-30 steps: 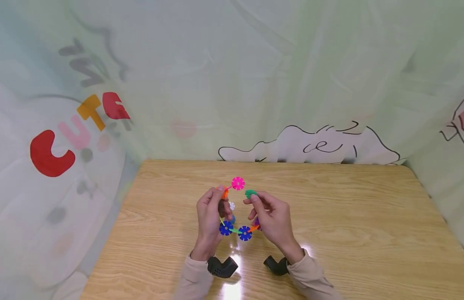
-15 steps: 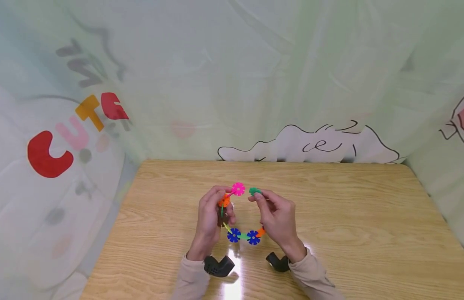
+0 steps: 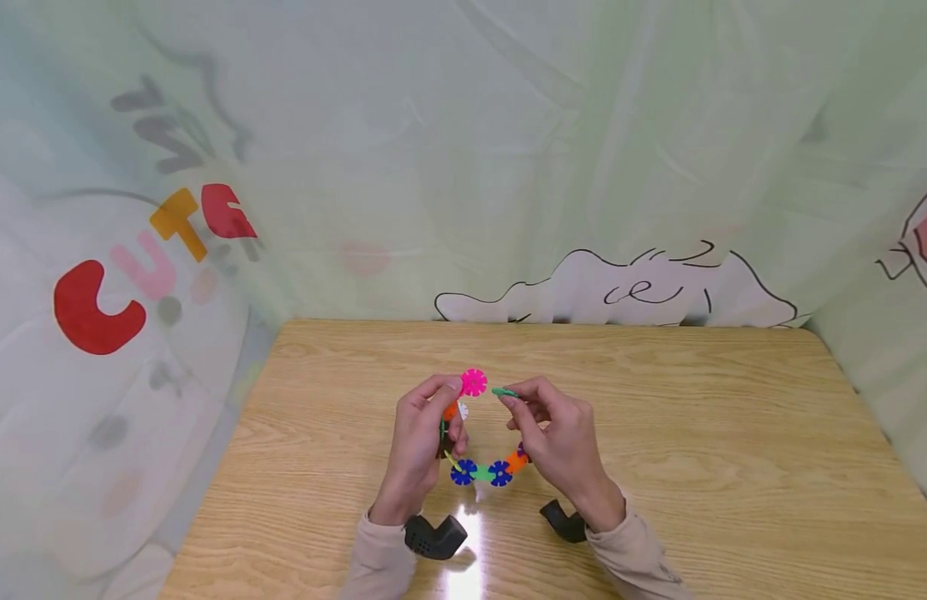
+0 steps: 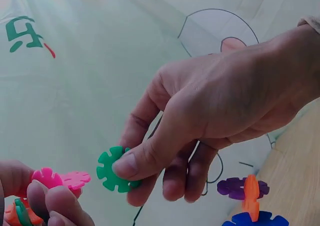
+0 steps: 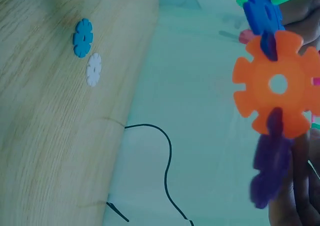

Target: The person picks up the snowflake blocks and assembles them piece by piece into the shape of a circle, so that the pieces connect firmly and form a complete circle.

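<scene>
My left hand (image 3: 417, 429) pinches a pink slotted plastic disc (image 4: 46, 178) joined to another pink disc (image 3: 474, 382). From it a curved chain of interlocked discs hangs: orange (image 3: 450, 412), a blue disc (image 3: 463, 472), a light green disc (image 3: 483, 473), a second blue disc (image 3: 500, 473), and orange with a purple disc (image 4: 242, 187) at the end below my right hand. My right hand (image 3: 564, 433) pinches a single green disc (image 4: 111, 171) between thumb and index finger, edge-on in the head view. A small gap separates it from the pink disc. My left fingers partly hide the chain's left side.
A loose blue disc (image 5: 83, 37) and a white disc (image 5: 93, 69) lie on the wooden table (image 3: 704, 433). A printed fabric curtain (image 3: 403, 167) stands behind the table and along its sides. Black curved wrist pieces (image 3: 436, 537) sit below both hands.
My left fingers have shifted from the orange disc up to the pink one. The right hand has moved slightly right, and the green disc has turned edge-on. The chain has swung lower.
</scene>
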`<state>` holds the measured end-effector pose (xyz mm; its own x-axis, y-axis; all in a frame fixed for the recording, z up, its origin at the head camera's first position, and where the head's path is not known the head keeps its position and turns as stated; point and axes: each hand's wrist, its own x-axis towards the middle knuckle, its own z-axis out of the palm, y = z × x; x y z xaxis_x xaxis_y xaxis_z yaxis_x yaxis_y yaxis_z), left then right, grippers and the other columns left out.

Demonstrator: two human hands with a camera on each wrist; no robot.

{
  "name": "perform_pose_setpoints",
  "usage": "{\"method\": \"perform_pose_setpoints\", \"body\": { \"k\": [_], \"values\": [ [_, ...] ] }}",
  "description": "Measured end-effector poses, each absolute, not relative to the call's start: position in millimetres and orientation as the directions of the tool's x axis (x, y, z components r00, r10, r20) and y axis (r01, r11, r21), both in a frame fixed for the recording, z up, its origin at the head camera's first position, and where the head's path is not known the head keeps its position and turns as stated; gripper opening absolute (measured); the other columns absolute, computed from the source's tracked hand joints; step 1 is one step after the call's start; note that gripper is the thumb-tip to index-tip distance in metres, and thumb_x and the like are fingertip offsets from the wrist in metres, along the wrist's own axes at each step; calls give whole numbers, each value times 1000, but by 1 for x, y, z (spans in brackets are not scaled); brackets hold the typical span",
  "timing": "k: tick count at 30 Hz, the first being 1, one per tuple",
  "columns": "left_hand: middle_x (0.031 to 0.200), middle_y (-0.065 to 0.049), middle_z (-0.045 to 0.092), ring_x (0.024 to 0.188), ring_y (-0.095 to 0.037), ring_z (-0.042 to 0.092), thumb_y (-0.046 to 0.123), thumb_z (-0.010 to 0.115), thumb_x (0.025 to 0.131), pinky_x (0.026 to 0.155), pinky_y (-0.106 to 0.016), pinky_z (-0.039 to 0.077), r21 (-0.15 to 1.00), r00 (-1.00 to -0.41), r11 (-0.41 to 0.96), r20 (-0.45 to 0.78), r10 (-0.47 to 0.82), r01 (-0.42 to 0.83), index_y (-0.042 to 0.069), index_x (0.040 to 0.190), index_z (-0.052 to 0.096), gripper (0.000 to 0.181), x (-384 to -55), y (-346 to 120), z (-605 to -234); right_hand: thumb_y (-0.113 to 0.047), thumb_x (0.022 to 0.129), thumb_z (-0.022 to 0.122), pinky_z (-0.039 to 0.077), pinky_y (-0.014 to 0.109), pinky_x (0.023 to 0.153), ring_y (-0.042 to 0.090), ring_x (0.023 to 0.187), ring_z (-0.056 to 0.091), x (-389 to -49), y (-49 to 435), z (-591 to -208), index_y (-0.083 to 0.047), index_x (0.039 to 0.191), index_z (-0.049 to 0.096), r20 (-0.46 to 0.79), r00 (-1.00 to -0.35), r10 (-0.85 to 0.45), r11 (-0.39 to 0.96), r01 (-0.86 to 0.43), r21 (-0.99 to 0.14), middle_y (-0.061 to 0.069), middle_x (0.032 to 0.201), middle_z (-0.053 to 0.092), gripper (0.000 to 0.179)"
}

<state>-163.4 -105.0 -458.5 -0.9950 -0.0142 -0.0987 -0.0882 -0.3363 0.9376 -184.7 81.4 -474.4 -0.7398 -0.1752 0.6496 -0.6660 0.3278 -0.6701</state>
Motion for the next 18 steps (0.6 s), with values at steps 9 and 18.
{"method": "perform_pose_setpoints", "body": {
  "k": [9,18],
  "values": [
    [52,4,49,39,-9,49,19,59,108,39,-21,44,928,-989,-341,-148,31,-149,11,104,68,13,-162,-101,-457,12,81,84,60,17,61,13,61,73,-184,84,-466,-1,95,75,671,-713,-203,379,-689,-618,9,87,81,21],
    [52,4,47,39,-9,47,17,58,107,39,-21,44,924,-987,-346,-152,52,-160,12,101,67,13,-161,-100,-456,15,80,83,62,21,61,15,61,73,-185,88,-465,-1,94,76,682,-697,-223,392,-704,-592,10,87,81,23]
  ]
}}
